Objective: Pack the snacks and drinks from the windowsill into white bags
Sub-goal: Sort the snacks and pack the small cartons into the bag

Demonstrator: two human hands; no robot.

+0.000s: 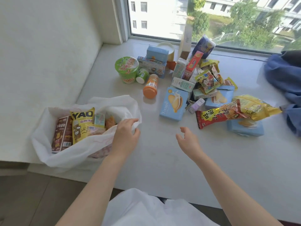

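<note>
Fingers [130, 123] of L hand [125, 137] grip white bag [68, 154] rim on windowsill [162, 160] by window [211, 18].

I note bare windowsill [162, 152] between the white bag [68, 154] and the snack pile [203, 88]; the orange bottle [150, 86] lies across the far lane

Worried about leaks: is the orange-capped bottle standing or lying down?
Lying down. The orange-capped bottle rests on its side on the windowsill, cap facing the camera, beside the green noodle cup.
</note>
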